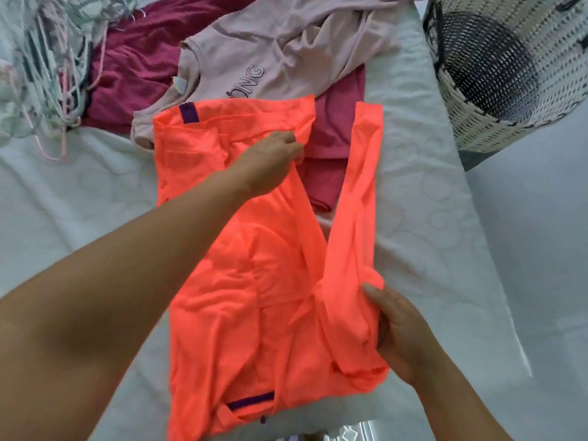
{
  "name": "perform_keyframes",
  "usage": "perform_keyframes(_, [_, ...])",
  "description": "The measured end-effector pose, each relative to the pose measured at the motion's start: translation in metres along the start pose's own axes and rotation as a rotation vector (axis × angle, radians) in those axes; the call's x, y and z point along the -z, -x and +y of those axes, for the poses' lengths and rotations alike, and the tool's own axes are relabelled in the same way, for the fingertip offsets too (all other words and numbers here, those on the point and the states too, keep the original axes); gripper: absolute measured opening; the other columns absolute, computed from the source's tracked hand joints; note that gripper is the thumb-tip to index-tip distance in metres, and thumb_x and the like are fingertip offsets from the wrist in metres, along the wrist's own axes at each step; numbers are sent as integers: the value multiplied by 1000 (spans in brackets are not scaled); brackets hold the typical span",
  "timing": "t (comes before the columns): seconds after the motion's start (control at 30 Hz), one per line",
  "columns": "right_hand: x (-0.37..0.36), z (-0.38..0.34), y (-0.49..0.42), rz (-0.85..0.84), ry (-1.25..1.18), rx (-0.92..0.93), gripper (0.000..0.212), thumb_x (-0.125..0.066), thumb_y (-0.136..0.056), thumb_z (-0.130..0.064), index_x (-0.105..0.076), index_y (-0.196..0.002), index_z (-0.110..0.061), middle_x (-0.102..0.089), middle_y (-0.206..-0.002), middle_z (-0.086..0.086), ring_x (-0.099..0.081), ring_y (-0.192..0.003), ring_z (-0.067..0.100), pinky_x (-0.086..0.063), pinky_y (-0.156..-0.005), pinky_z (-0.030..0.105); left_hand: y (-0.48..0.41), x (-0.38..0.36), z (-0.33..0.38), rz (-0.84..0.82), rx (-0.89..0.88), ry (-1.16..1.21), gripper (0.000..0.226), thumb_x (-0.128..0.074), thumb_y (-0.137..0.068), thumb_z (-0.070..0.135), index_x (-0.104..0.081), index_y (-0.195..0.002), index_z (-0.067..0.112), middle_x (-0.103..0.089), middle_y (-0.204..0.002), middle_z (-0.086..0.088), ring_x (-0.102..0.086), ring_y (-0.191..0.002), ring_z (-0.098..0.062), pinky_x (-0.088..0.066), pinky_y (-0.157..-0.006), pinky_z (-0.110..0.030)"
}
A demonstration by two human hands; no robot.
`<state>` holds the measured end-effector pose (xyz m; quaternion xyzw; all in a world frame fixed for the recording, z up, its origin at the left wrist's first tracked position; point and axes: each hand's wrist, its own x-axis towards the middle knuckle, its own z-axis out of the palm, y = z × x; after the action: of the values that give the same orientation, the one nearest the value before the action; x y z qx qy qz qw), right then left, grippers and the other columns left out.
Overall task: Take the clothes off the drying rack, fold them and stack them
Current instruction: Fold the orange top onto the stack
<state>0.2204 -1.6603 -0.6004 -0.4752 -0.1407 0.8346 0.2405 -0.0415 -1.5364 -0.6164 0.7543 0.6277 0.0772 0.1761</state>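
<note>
The garment (pixel 254 281) lies on the mattress (pixel 79 186), a shirt (pixel 270 52) behind it, basket (pixel 509 74) right, hangers (pixel 47 74) left

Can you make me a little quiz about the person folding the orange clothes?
1. True or false: the orange garment hangs on a rack.
2. The right hand grips: A a sock, B the orange garment, C a cup.
3. What lies under the orange garment's far edge?
Key: 1 false, it lies on the bed; 2 B; 3 the pale pink shirt.
</note>
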Motion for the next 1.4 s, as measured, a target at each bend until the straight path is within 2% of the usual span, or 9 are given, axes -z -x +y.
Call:
perform_keyframes(0.17, [-50, 51, -1, -71, 19, -253, 79, -88, -50, -31, -59, -119, -6, -67, -114, 14, -64, -105, 24, -55, -86, 34, 63, 21, -60, -63, 319, -43, 39, -45, -81, -6, -62, -114, 5, -53, -125, -17, -45, -116, -35, -33, -97, -36])
perform_keyframes(0.33, [-63, 75, -11, 35, 278, -330, 4, -55, -90, -7, -56, -94, -9, -64, -51, -6, -57, -41, -1, -42, -38, 11, 145, -15, -35, 108, 525, 382, 35, -47, -81, 6, -60, -113, -1, -61, -114, -19, -58, -101, -28, -38, -89, -26])
perform_keyframes(0.5, [-65, 59, -15, -32, 329, -281, 47, -66, -79, -22, -58, -120, -3, -68, -110, 17, -67, -90, 24, -53, -74, 30, 223, -55, 42, 51, 748, 1079, 5, -61, -89, 21, -61, -93, 19, -61, -84, 5, -52, -71, 4, -41, -72, -17])
perform_keyframes(0.63, [-76, 34, -21, -158, 525, -279, 75, -82, -61, -46, -60, -118, -2, -60, -121, 25, -54, -114, 41, -36, -96, 51, 233, -65, 60, -15, 859, 1360, 52, -70, -66, 59, -63, -97, 17, -60, -82, 7, -51, -70, 0, -42, -64, -17])
perform_keyframes(0.73, [-78, 26, -27, -191, 619, -261, 70, -69, -73, -48, -56, -120, 3, -56, -125, 28, -58, -106, 31, -37, -103, 58, 226, -58, 58, -48, 850, 1529, 45, -72, -73, 44, -62, -86, 2, -60, -73, -3, -52, -67, -12, -42, -64, -24])
perform_keyframes(1.0, [-17, 28, -23, -68, 1047, -5, 62, -80, -63, -31, -51, -118, -26, -57, -117, -6, -54, -110, 8, -43, -87, 17, 204, -37, 54, 223, 749, 1499, 24, -59, -85, -1, -51, -70, 15, -56, -55, 13, -46, -53, 2, -37, -55, -12])
perform_keyframes(1.13, [-3, 51, -13, -29, 1092, 48, 40, -74, -74, 2, -57, -107, -13, -54, -80, 2, -49, -64, 7, -43, -54, 12, 194, -33, 59, 297, 716, 1593, 20, -56, -88, 3, -51, -74, 17, -56, -63, 7, -48, -55, -2, -38, -56, -19])
perform_keyframes(1.27, [-16, 75, 20, -222, 1356, 301, 31, -68, -73, -10, -55, -86, -35, -54, -65, -13, -50, -58, -2, -36, -57, 8, 200, -29, 64, 321, 744, 1704, 13, -58, -86, 12, -50, -77, 19, -54, -65, 5, -47, -55, -5, -33, -52, -24])
perform_keyframes(1.4, [-22, 120, 41, -550, 1561, -16, 35, -58, -82, -23, -56, -117, -24, -48, -82, -24, -50, -71, -11, -34, -67, 3, 231, -47, 56, 267, 872, 1630, 20, -72, -71, 29, -55, -79, 20, -56, -63, 7, -44, -55, -7, -30, -55, -27])
